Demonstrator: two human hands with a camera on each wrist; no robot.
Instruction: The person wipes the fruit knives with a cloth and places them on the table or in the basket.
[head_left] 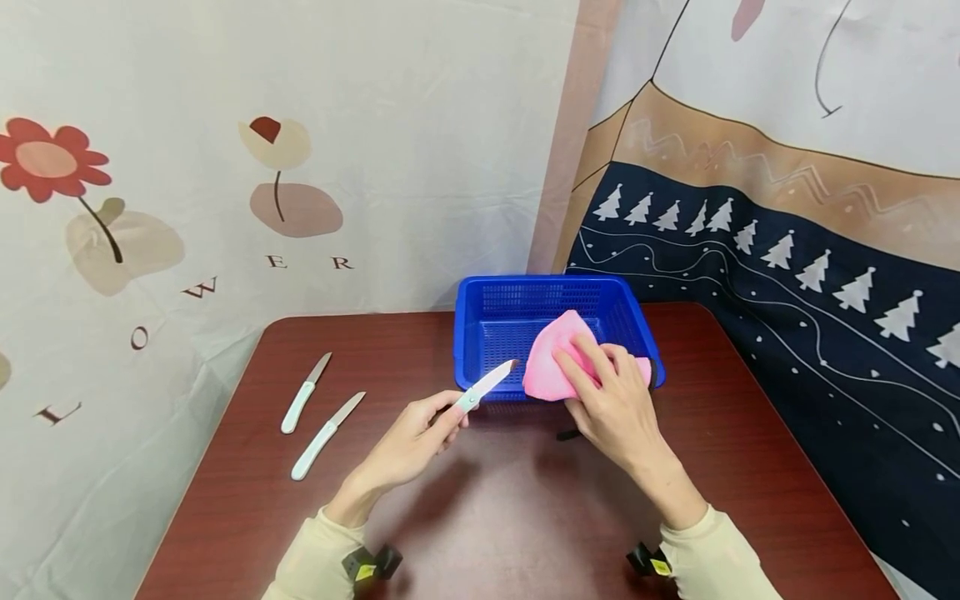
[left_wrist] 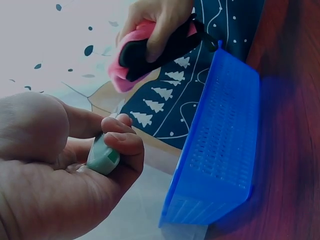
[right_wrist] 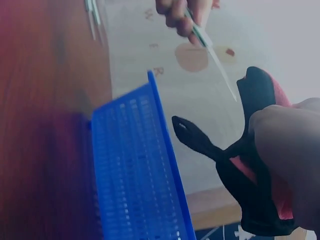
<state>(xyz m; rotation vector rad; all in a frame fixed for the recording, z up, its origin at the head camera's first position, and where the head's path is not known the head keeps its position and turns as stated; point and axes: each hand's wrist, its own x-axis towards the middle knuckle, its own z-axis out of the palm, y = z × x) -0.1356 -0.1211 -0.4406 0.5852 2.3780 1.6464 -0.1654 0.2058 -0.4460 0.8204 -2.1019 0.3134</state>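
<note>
My left hand (head_left: 416, 437) grips a paring knife (head_left: 483, 387) by its pale green handle, blade pointing up and right. A small brownish mark shows at the blade's tip. Pinched in my right hand (head_left: 618, 404) is a pink cloth (head_left: 557, 360), held just right of that tip. From the right wrist, the cloth's black side (right_wrist: 260, 100) and a black hanging loop (right_wrist: 192, 135) are visible, with the thumb pressed on the black part. Both hands are raised in front of a blue plastic basket (head_left: 462, 333), and the cloth overlaps the basket's near rim in the head view.
Two more paring knives with pale green handles, a farther one (head_left: 300, 406) and a nearer one (head_left: 315, 450), lie on the left of the brown table (head_left: 247, 517). Behind the table hang a pale printed curtain (head_left: 420, 150) and a dark tree-patterned one (head_left: 750, 292).
</note>
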